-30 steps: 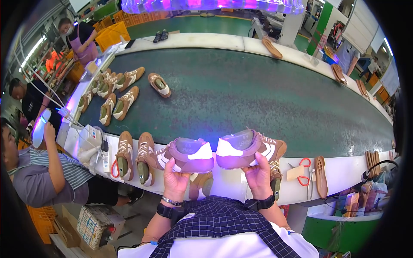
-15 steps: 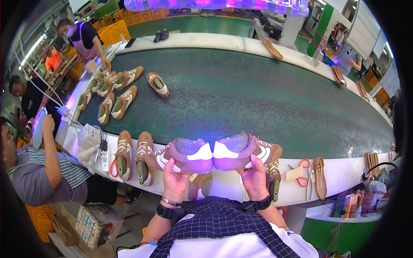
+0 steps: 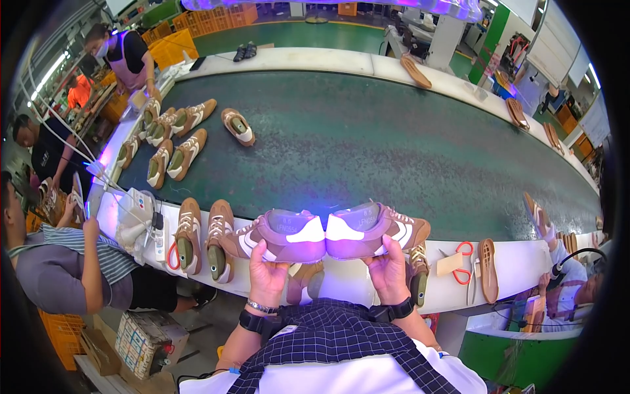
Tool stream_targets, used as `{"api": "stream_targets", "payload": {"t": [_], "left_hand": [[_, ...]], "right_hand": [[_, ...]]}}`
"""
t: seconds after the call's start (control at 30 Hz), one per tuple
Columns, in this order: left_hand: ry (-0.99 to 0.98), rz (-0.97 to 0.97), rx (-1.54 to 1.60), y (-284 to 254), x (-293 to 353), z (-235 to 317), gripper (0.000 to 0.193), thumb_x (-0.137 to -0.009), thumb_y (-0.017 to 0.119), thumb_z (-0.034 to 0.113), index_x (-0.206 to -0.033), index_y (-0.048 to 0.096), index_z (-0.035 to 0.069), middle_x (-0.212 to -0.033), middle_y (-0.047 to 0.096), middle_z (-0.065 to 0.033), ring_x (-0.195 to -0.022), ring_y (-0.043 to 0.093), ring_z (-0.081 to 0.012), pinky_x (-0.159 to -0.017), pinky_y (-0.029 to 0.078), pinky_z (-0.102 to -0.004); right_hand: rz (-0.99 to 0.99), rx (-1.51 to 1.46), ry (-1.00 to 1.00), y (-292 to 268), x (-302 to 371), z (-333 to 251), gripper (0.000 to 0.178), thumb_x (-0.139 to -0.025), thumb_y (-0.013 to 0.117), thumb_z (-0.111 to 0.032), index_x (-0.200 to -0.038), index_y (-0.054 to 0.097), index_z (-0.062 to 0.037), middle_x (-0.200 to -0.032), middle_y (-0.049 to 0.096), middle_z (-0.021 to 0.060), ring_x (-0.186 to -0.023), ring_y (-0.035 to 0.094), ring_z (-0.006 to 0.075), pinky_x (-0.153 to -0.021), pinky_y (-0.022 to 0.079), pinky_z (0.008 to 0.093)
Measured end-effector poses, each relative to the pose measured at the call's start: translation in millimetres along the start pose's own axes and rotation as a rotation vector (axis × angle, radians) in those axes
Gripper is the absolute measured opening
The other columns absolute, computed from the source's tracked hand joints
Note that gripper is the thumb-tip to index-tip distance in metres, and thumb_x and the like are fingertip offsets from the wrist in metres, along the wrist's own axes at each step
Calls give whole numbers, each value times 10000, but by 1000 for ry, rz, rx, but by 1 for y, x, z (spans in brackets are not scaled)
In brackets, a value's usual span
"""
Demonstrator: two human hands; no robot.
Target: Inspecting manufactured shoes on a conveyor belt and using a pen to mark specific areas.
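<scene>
just above the near edge of the white tabletop [image 3: 367,279], both shoes are held up in the air, heels meeting in the middle. the left hand [image 3: 267,276] has its grip closed under the sole of the left shoe [image 3: 279,235], thumb up on the side. the right hand [image 3: 388,270] does the same with the right shoe [image 3: 377,230]. these look light and soft in the brown upper, with a stiffer rubber sole, so gripping from below at mid-sole seems the safe spot. further right, red-handled scissors [image 3: 462,253] and a loose sole [image 3: 487,269] lie on the tabletop.
</scene>
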State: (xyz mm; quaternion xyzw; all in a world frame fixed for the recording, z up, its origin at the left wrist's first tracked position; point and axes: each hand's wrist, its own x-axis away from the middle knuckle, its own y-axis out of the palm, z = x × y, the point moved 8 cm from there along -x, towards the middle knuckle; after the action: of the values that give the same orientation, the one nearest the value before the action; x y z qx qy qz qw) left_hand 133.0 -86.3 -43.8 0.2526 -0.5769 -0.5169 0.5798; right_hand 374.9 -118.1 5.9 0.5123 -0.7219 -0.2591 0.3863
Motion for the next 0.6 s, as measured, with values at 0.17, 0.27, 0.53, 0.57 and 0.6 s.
{"api": "stream_targets", "payload": {"t": [0.17,0.27,0.53,0.57,0.6], "left_hand": [[180,23,-182,12,3,8,497,-826,597,231,-1274,456,70,-1248,533,-81,-1154,509,-246,-984,429,-434],[191,16,-207,9,3,11,476,-831,598,217,-1263,463,68,-1218,551,-70,-1129,527,-229,-971,438,-417],[246,9,-271,25,10,21,494,-781,657,161,-1235,479,78,-1170,579,-57,-1081,561,-217,-944,467,-393],[245,9,-272,25,10,21,494,-781,657,161,-1235,479,78,-1170,579,-57,-1081,561,-217,-944,467,-393],[246,7,-271,26,9,21,494,-781,657,157,-1234,479,75,-1170,579,-58,-1079,562,-217,-942,468,-390]], "right_hand": [[-17,25,-6,-5,-2,1,367,-875,542,-196,-1204,485,-45,-1131,588,75,-1021,590,198,-822,524,368],[2,95,4,-13,-2,1,360,-871,555,-213,-1189,497,-55,-1101,597,65,-982,598,185,-820,518,366],[-36,160,-54,-7,-1,-9,401,-866,564,-194,-1227,465,-51,-1145,583,66,-1030,590,204,-875,499,404],[-21,173,-59,-6,0,-9,402,-866,565,-194,-1228,463,-51,-1148,581,65,-1031,590,203,-877,497,404],[-14,111,-57,-7,-1,-9,377,-861,568,-137,-1213,475,-39,-1122,583,69,-1001,601,199,-854,510,383]]}}
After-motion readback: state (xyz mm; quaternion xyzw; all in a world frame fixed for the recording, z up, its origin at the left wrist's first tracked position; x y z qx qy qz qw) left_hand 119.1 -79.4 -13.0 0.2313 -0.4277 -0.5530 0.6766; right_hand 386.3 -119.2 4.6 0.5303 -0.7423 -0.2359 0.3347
